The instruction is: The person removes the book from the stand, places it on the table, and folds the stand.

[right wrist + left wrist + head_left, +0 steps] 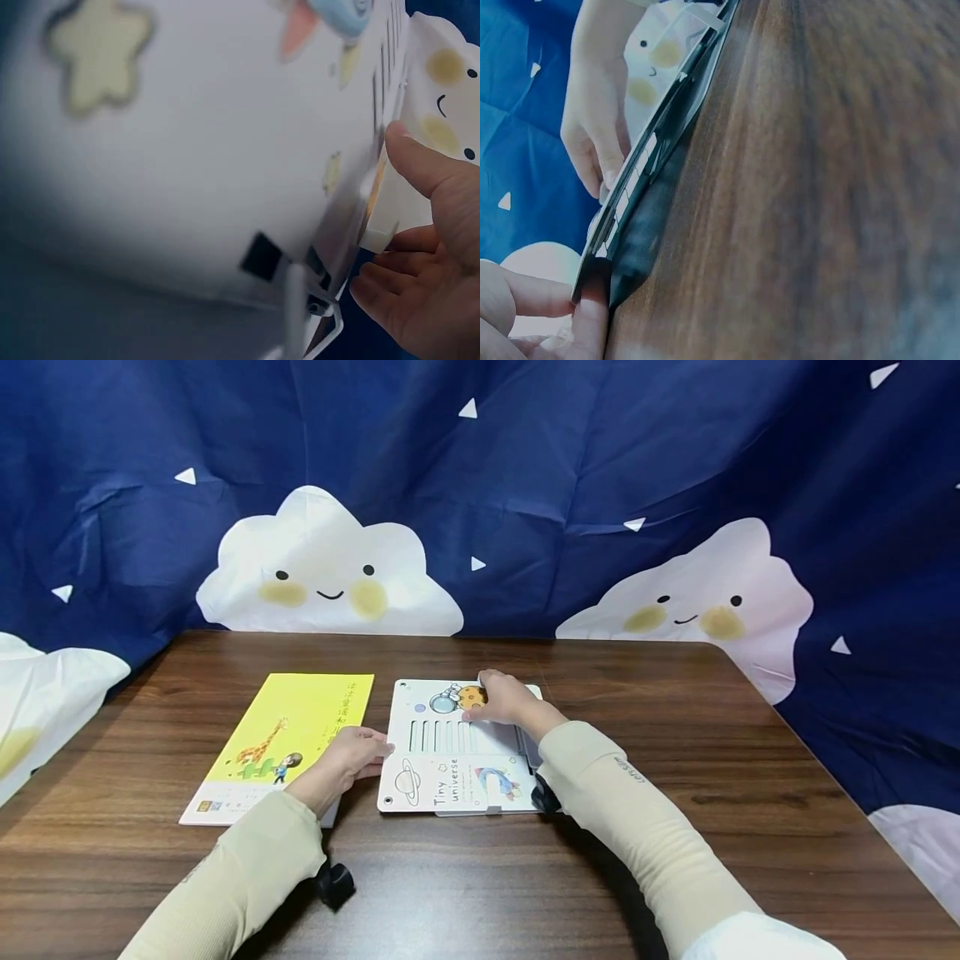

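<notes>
A white flat book stand [465, 781], printed with "Tiny universe", a planet and an astronaut, lies mid-table with a row of slots across it. Its near edge shows a small lip. My left hand [348, 756] pinches the left edge, thumb on one side and a finger on the other, as the left wrist view of the hand [536, 311] shows. At the far right edge my right hand [510, 700] grips the stand, thumb on the printed face. In the right wrist view a bent wire clip [334, 324] stands out at the stand's corner; the fingers' contact behind is partly hidden.
A yellow-covered book [251, 718] with a giraffe lies left of the stand, partly under my left forearm. The brown wooden table [465, 893] ends at a blue curtain [525, 460] with white clouds. Black wrist straps hang below both cuffs.
</notes>
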A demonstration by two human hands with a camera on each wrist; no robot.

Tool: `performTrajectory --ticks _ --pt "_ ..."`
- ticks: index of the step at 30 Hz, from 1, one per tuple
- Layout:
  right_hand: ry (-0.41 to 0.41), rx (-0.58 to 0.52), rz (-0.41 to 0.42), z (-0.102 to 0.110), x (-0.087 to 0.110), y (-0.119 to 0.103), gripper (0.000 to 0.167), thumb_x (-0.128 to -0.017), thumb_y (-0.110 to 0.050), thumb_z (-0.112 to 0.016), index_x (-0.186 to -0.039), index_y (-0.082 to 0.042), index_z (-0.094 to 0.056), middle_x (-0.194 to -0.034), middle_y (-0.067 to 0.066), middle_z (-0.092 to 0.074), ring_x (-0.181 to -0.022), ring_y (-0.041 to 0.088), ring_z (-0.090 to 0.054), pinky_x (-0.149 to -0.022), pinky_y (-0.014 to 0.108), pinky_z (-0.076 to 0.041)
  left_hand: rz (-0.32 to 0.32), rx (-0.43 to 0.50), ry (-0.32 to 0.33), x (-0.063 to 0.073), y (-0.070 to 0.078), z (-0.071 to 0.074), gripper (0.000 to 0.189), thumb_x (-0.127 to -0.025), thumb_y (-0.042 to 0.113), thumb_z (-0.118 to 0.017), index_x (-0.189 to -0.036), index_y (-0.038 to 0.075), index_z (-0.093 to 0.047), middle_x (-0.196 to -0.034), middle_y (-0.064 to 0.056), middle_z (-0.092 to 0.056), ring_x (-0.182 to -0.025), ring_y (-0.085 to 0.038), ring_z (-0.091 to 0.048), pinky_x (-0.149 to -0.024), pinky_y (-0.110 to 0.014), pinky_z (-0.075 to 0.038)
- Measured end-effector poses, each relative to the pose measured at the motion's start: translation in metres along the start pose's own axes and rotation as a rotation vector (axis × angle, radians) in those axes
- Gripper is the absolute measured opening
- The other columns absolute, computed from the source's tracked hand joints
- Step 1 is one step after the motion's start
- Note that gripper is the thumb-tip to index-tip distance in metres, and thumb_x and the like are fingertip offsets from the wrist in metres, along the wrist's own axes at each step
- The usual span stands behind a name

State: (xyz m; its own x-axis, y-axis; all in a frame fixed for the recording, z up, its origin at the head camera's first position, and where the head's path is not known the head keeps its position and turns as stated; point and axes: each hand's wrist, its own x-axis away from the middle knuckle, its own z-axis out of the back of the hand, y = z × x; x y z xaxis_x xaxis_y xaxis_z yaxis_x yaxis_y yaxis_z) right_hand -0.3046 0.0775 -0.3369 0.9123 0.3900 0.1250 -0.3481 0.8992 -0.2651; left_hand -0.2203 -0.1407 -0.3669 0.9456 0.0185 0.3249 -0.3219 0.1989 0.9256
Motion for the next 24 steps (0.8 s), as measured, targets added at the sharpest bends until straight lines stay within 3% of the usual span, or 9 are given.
performTrajectory --ticks 9,15,18,24 --pt "0.028 -0.012 0.035 0.013 0.011 -0.006 0.081 -0.076 -0.046 -0.059 -0.132 0.003 -0.027 -0.134 0.016 -0.030 -0.121 0.027 -0.027 -0.098 0.036 -0.025 -0.016 -0.064 0.005 0.005 0.004 0.008 0.024 -0.078 0.001 -0.053 -0.095 -0.015 -0.052 -0.074 -0.012 -0.058 -0.063 -0.015 -0.057 -0.065 -0.032 -0.051" --pt "0.040 -0.008 0.053 0.026 0.019 -0.011 0.079 -0.078 -0.048 -0.055 -0.133 0.002 -0.026 -0.136 0.014 -0.027 -0.123 0.025 -0.025 -0.099 0.036 -0.023 -0.103 -0.294 0.015 0.007 0.017 0.015 0.021 -0.082 0.006 -0.052 -0.090 -0.014 -0.056 -0.071 -0.013 -0.061 -0.058 -0.015 -0.059 -0.058 -0.029 -0.051" --pt "0.047 0.008 0.061 0.033 0.024 -0.013 0.079 -0.079 -0.050 -0.052 -0.133 0.002 -0.025 -0.136 0.015 -0.026 -0.123 0.025 -0.024 -0.099 0.036 -0.023 -0.169 -0.432 0.031 0.007 0.029 0.020 0.021 -0.083 0.009 -0.052 -0.089 -0.011 -0.057 -0.072 -0.014 -0.062 -0.059 -0.018 -0.059 -0.057 -0.029 -0.051" --pt "0.079 0.024 0.073 0.045 0.032 -0.011 0.076 -0.082 -0.047 -0.050 -0.134 0.002 -0.023 -0.137 0.015 -0.023 -0.125 0.025 -0.019 -0.100 0.036 -0.019 -0.442 -0.762 0.138 0.007 0.054 0.022 0.037 -0.083 0.020 -0.052 -0.103 -0.010 -0.055 -0.095 -0.020 -0.060 -0.087 -0.031 -0.055 -0.074 -0.039 -0.044"
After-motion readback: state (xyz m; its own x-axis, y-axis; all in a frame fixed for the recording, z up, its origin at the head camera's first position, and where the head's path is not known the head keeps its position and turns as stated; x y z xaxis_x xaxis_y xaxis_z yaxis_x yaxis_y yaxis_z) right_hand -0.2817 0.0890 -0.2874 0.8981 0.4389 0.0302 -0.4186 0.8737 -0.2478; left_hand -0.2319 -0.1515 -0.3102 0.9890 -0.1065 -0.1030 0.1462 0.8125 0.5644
